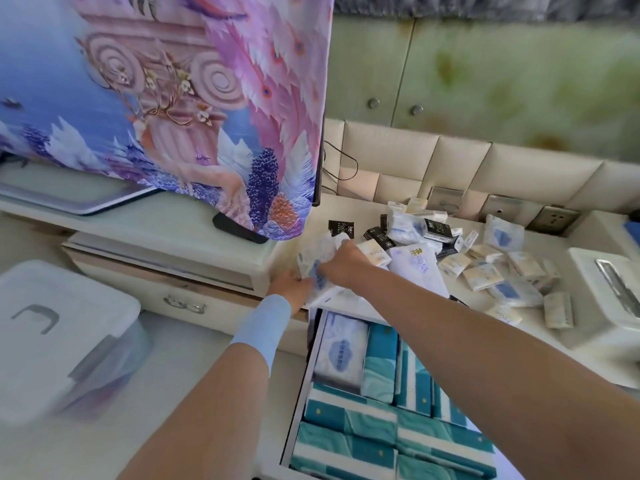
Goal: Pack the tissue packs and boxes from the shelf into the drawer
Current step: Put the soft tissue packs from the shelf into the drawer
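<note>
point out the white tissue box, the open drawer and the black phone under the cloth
white tissue box [588, 282], head view, its top face
open drawer [298, 393], head view, its left wall
black phone [239, 231], head view, its exposed end

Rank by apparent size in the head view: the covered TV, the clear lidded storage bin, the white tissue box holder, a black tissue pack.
1. Covered TV
2. Clear lidded storage bin, inflated by nearness
3. White tissue box holder, partly cropped
4. Black tissue pack
</note>
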Motion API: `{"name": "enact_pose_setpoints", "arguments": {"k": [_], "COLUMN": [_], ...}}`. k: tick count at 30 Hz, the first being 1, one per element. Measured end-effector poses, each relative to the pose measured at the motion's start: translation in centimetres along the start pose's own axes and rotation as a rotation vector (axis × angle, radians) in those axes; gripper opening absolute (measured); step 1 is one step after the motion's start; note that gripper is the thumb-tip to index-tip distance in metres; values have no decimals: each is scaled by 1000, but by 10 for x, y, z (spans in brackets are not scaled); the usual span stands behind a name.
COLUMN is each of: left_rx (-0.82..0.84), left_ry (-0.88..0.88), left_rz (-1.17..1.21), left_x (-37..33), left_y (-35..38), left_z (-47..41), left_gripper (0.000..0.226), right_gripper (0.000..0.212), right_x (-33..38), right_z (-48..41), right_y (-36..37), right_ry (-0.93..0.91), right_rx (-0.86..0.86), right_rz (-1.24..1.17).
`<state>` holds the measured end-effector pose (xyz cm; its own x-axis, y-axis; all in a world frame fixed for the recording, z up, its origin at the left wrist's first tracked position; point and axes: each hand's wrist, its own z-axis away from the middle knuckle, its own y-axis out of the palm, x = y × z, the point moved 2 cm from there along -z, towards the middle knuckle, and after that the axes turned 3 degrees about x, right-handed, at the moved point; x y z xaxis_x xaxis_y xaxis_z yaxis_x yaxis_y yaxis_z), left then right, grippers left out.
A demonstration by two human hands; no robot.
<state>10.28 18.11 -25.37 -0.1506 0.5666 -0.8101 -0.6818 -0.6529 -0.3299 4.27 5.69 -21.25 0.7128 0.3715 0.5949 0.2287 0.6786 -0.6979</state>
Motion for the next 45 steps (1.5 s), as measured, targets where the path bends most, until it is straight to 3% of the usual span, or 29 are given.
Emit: {"name": "enact_pose_setpoints", "arguments": {"k": [3, 7, 11, 14, 19, 23, 26, 28, 31, 35, 39, 41, 45], "left_rx": [45, 138, 137, 270, 329, 328, 325, 308, 329, 311, 290, 270, 170], "left_ry": [-11, -38, 20, -50, -139, -82, 4, 75, 169, 197, 163, 212, 447], "left_rz": [12, 187, 173, 37, -277, -339, -484, -618, -832, -769, -622, -668, -852], "left_x": [1, 7, 16, 30, 60, 66, 64, 64, 67, 68, 67, 69, 68], "left_y": [2, 1, -9, -4, 23, 38, 43, 46, 51, 50, 47, 49, 53], "left_z": [-1, 7, 29, 51, 61, 59, 58, 62, 66, 60, 56, 55, 53], "left_gripper": [23, 7, 16, 17, 39, 60, 68, 73, 101, 72, 87, 80, 62], "right_gripper": [42, 36, 20, 22, 41, 35, 30, 35, 47, 56, 68, 61, 40], "right_x": [-2, -9, -37, -76, -139, -149, -147, -145, -146, -153, -150, -145, -144], "right_z": [10, 27, 58, 86, 102, 98, 87, 89, 96, 98, 98, 99, 103], "right_y": [2, 7, 10, 15, 38, 51, 56, 60, 67, 68, 65, 63, 71], "right_ry": [3, -141, -209, -102, 161, 231, 145, 97, 37, -59, -122, -108, -329], "right_rx": [84, 51, 182, 360, 447, 249, 44, -19, -48, -97, -42, -123, -259], "right_rz": [35, 34, -189, -363, -259, -357, -289, -244, -186, 96, 554, 640, 648]}}
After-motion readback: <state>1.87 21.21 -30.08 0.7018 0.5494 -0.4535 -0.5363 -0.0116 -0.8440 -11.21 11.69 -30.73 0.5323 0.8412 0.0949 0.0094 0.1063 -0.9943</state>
